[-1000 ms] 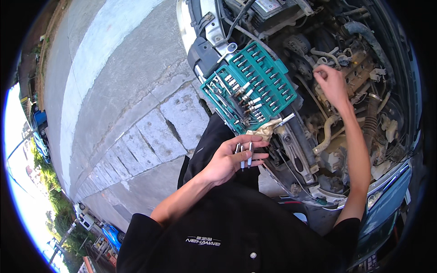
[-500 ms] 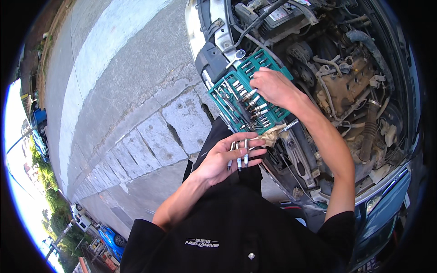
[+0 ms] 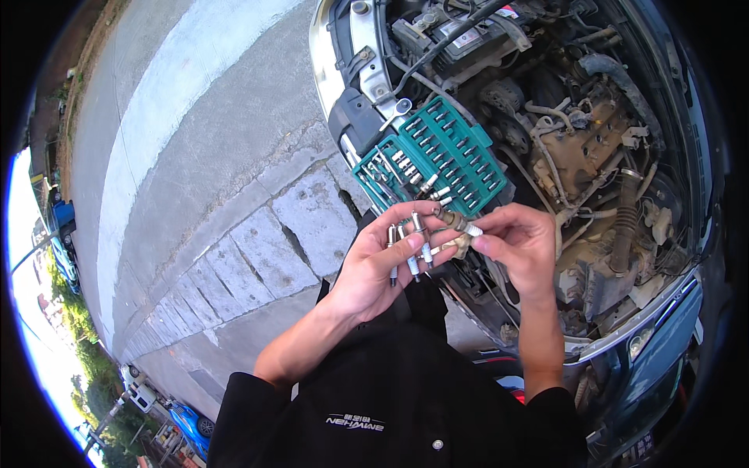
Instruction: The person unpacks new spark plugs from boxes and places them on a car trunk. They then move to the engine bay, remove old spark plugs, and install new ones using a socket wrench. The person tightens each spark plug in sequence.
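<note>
Presumably, a comparison is in hand: left grip [image 3: 378, 253], cradling three spark plugs [image 3: 422, 232]; right grip [image 3: 524, 243], pinching a brownish plug [image 3: 451, 220] by its white end, just to their right, near the green tool case [image 3: 481, 136]. The next move seemingly calls for keeping that plug steady.

Grey concrete ground [image 3: 234, 125] fills the left side, crossed by a broad pale band [image 3: 148, 117] that curves with the lens. Below it runs a row of lighter slabs [image 3: 242, 238] with dark slots between some of them. At the lower left stand a blue vehicle [image 3: 185, 423] and a white one, near green foliage [image 3: 95, 374]. Under the raised car front, a battery [image 3: 466, 37] sits at the top, and a ribbed duct [image 3: 626, 222] lies to the right.
</note>
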The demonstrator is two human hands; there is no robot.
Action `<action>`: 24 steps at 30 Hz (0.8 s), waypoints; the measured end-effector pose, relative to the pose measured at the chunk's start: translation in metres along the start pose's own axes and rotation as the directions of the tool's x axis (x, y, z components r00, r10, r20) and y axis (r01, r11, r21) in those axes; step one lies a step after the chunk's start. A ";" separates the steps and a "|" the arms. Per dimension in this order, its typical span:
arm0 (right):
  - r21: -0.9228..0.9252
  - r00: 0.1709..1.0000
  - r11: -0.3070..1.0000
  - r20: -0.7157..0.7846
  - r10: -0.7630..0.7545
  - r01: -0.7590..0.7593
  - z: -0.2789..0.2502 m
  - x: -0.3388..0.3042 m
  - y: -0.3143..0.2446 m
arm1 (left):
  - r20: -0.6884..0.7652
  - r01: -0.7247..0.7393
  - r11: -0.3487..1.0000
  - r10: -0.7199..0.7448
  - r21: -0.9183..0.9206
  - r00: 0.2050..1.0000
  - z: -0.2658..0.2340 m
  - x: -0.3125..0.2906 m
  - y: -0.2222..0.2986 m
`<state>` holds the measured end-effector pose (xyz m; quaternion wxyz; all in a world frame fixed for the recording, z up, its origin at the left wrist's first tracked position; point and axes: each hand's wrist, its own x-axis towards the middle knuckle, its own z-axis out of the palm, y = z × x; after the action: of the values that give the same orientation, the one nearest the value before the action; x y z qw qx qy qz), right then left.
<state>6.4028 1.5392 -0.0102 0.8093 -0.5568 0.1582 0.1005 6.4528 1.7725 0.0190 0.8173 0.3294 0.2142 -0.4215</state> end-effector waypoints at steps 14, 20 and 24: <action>0.029 0.796 0.817 -0.249 -0.552 0.575 0.044 -0.038 -0.010 | 0.411 -0.434 0.845 0.291 0.314 0.864 0.077 -0.018 0.024; 0.117 0.750 0.754 -0.279 -0.600 0.646 0.050 -0.041 -0.010 | 0.431 -0.439 0.819 0.267 0.370 0.862 0.089 -0.021 0.024; 0.177 0.782 0.771 -0.283 -0.556 0.612 0.053 -0.043 -0.013 | 0.425 -0.453 0.781 0.267 0.431 0.865 0.091 -0.020 0.024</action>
<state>6.3748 1.5848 0.0341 0.8435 -0.4749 0.0742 -0.2396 6.4683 1.7284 0.1038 0.7884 0.4937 -0.1196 -0.3469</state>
